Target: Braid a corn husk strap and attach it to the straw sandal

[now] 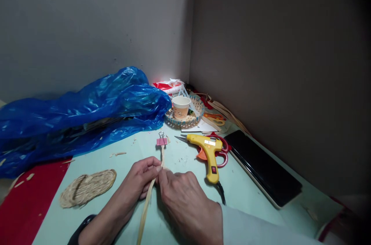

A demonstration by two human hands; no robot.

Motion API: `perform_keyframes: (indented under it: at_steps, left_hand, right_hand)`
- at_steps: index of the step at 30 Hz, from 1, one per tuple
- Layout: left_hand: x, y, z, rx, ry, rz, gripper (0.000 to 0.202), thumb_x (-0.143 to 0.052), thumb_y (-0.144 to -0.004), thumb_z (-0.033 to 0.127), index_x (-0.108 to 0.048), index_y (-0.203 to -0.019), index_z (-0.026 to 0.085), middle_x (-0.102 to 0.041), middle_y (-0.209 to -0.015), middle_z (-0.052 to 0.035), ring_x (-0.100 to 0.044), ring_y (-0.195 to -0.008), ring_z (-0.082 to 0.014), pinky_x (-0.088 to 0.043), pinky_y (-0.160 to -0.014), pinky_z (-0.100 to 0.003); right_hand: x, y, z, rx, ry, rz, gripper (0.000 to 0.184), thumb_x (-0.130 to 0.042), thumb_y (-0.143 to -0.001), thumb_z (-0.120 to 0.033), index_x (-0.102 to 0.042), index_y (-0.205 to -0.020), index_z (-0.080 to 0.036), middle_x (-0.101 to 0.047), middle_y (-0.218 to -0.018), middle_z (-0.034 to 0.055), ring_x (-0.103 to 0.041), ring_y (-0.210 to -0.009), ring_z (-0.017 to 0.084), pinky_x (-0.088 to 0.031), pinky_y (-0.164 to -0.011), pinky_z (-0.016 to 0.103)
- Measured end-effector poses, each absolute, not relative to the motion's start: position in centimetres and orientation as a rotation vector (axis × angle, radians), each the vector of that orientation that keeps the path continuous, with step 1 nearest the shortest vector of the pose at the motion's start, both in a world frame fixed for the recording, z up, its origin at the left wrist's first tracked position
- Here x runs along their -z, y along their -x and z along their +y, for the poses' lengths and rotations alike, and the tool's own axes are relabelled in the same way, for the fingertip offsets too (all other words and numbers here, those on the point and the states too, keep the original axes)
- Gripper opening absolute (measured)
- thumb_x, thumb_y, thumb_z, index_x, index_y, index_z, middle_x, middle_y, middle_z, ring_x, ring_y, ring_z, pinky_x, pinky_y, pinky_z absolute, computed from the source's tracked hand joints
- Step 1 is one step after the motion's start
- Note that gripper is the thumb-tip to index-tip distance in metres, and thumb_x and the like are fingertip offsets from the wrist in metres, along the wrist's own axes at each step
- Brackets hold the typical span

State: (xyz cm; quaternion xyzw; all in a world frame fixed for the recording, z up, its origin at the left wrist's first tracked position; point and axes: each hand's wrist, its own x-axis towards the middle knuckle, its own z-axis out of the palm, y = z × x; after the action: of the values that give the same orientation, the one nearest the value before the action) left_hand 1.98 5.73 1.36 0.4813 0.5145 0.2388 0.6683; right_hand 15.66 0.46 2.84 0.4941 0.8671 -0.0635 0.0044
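Note:
A pale straw braid (162,153) runs down from a pink binder clip (161,142) on the table. My left hand (145,175) pinches the braid just below the clip, thumb and fingers together. Right beside it, my right hand (182,194) is closed with its fingertips at the same spot; the strands in its grip are mostly hidden. One long flat strand (145,214) trails from between the hands toward the table's near edge. A woven straw sandal (88,188) lies left of my left hand.
To the right lie a yellow glue gun (213,152), red-handled scissors (223,159) and a black flat case (263,167). Behind stand a paper cup (181,108) in a woven basket (199,111) and a blue plastic bag (116,102). Walls close the back and right.

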Motion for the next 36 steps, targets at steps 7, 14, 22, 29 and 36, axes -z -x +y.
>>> perform_keyframes:
  at_steps: [7, 14, 22, 29, 36]
  left_hand:
    - [-1.1, -1.7, 6.0, -0.604, -1.083, 1.130, 0.021, -0.068, -0.076, 0.035, -0.057, -0.072, 0.018, -0.048, -0.057, 0.0068, -0.038, -0.051, -0.0081, -0.025, -0.049, -0.021]
    - [-1.4, -1.7, 6.0, -0.579, -1.182, 1.152, 0.019, -0.067, -0.073, 0.033, -0.059, -0.075, 0.016, -0.047, -0.057, 0.0071, -0.036, -0.051, -0.0090, -0.024, -0.050, -0.021]
    - [-1.7, -2.2, 6.1, -0.497, -1.465, 1.290, 0.024, -0.061, -0.073, 0.039, -0.052, -0.064, 0.019, -0.045, -0.052, 0.0063, -0.036, -0.053, -0.0125, -0.025, -0.052, -0.024]
    - [-1.9, -1.8, 5.9, -0.374, -1.772, 1.341, 0.026, -0.046, -0.079, 0.038, -0.045, -0.058, 0.022, -0.037, -0.055, 0.0059, -0.035, -0.055, -0.0146, -0.024, -0.053, -0.027]
    - [-3.3, -2.0, 5.3, -0.279, -2.068, 1.431, 0.033, -0.038, -0.088, 0.035, -0.043, -0.058, 0.023, -0.049, -0.056, 0.0021, -0.047, -0.057, -0.0181, -0.030, -0.057, -0.030]
  right_hand:
    - [-3.4, -17.2, 1.5, 0.587, -1.860, 2.821, 0.026, -0.045, -0.097, -0.030, -0.065, -0.087, -0.016, -0.069, -0.076, 0.0072, -0.061, -0.066, 0.021, -0.030, -0.056, 0.033]
    - [-3.0, -18.6, 3.5, 1.305, -2.111, 2.719, 0.013, -0.049, -0.093, -0.022, -0.059, -0.086, -0.017, -0.062, -0.078, 0.0030, -0.053, -0.074, 0.016, -0.032, -0.063, 0.026]
    - [-1.1, -17.6, 4.2, 1.565, -2.077, 2.615, 0.020, -0.042, -0.089, -0.013, -0.042, -0.070, -0.019, -0.047, -0.065, -0.0030, -0.044, -0.064, 0.013, -0.027, -0.058, 0.025]
    - [-0.4, -17.7, 4.2, 1.681, -2.195, 2.572, 0.023, -0.048, -0.089, -0.019, -0.048, -0.067, -0.018, -0.048, -0.063, -0.0033, -0.043, -0.062, 0.012, -0.027, -0.058, 0.025]
    - [-0.2, -17.5, 3.8, 1.881, -2.266, 2.489, 0.022, -0.049, -0.086, -0.018, -0.057, -0.066, -0.016, -0.056, -0.054, -0.0019, -0.047, -0.052, 0.010, -0.032, -0.054, 0.022]
